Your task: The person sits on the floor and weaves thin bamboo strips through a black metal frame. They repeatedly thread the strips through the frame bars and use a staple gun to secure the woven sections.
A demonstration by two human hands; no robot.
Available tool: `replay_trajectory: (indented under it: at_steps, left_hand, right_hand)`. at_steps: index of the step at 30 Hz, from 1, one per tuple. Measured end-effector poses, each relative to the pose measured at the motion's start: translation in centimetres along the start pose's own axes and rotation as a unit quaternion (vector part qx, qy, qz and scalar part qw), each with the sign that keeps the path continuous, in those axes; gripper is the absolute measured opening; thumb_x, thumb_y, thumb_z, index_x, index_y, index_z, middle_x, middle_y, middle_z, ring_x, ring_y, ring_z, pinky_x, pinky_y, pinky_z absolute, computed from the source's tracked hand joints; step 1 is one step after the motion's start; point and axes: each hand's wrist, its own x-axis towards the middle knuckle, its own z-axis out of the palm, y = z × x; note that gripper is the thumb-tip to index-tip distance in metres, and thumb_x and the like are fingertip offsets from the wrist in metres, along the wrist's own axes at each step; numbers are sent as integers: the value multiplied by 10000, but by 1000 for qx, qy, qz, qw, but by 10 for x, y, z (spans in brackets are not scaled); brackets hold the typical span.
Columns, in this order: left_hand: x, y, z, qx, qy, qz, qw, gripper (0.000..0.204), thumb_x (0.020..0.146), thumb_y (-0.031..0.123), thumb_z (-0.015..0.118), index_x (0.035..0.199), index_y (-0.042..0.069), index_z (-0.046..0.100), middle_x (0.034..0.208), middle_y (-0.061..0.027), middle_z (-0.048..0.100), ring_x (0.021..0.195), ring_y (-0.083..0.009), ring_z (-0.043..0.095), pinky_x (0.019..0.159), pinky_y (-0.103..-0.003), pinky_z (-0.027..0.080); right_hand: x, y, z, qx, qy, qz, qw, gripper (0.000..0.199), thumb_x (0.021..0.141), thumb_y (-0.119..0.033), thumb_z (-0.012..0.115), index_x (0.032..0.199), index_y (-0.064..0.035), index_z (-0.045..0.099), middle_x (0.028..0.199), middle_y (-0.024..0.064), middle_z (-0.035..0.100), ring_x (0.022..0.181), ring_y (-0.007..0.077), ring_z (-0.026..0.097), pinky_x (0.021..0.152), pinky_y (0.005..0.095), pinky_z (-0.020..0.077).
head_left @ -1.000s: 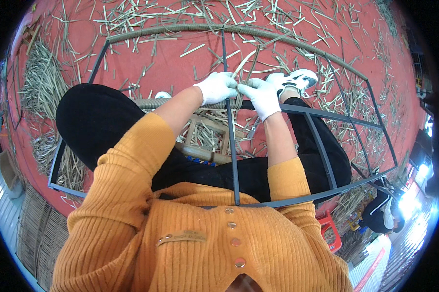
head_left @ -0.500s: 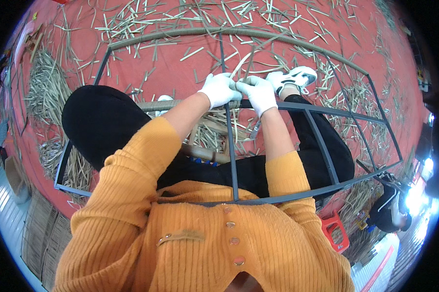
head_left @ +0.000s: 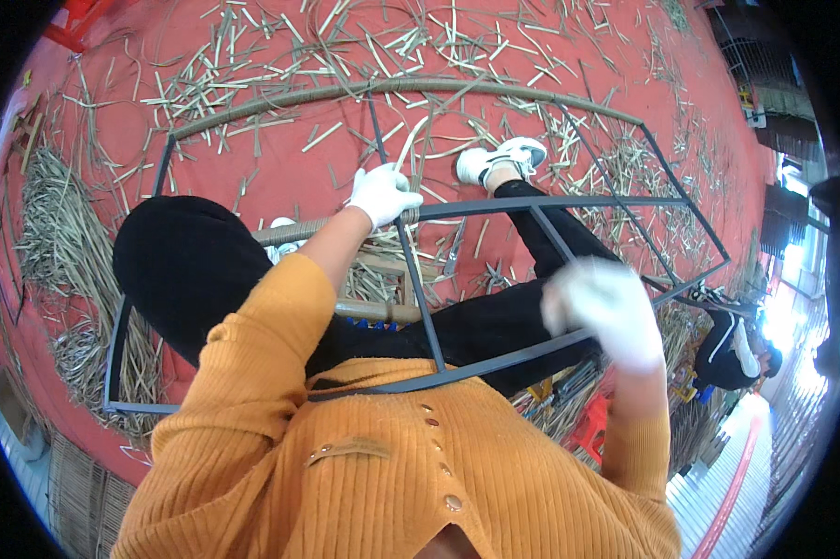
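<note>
A dark metal frame (head_left: 411, 291) lies across my lap. Its far rail (head_left: 439, 86) is wrapped in tan plant strip, and so is the left part of its middle bar (head_left: 294, 231). My left hand (head_left: 383, 196), in a white glove, is closed around the middle bar where the wrapping ends. A loose plant strip (head_left: 422, 154) rises from the bar beside its fingertips. My right hand (head_left: 599, 303), also gloved, is raised over the frame's near right side, apart from the bar. Motion smears its fingers, so whether it holds anything is unclear.
Cut strip pieces (head_left: 336, 135) litter the red floor (head_left: 243, 172). A large bundle of strips (head_left: 71, 228) lies at left. Below the frame are a wooden piece (head_left: 375, 310) and scissors (head_left: 496, 277). Another person (head_left: 732, 349) sits at far right, near a red plastic stool (head_left: 589, 430).
My right hand has left the middle bar and swung right and toward me. My left hand stays at the wrapping's end. The whole view has shifted somewhat.
</note>
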Motion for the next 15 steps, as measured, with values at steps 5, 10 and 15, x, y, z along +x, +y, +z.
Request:
replay_trajectory:
  at_steps: [5, 10, 15]
  left_hand:
    - [-4, -1, 2, -15, -6, 6, 1000, 376, 778, 484, 750, 742, 111, 724, 969, -112, 691, 1086, -314, 611, 1086, -598, 279]
    - [0, -2, -2, -20, -35, -12, 999, 357, 777, 467, 756, 755, 112, 723, 1146, -124, 697, 1280, -335, 543, 1138, -629, 213]
    - [0, 1, -5, -23, -52, -9, 998, 354, 773, 456, 752, 763, 103, 725, 1280, -158, 669, 1365, -322, 493, 1149, -639, 202]
  right_hand:
    - [247, 11, 17, -69, 118, 67, 988, 329, 950, -334, 635, 980, -16, 717, 842, 25, 650, 774, 121, 580, 716, 297, 475]
    - [344, 79, 58, 17, 50, 122, 991, 290, 919, -382, 696, 941, -97, 743, 730, -16, 630, 586, 96, 499, 534, 287, 388]
    - [357, 80, 52, -147, 252, -94, 952, 232, 931, -323, 672, 896, -95, 694, 744, 24, 668, 589, 83, 527, 506, 264, 396]
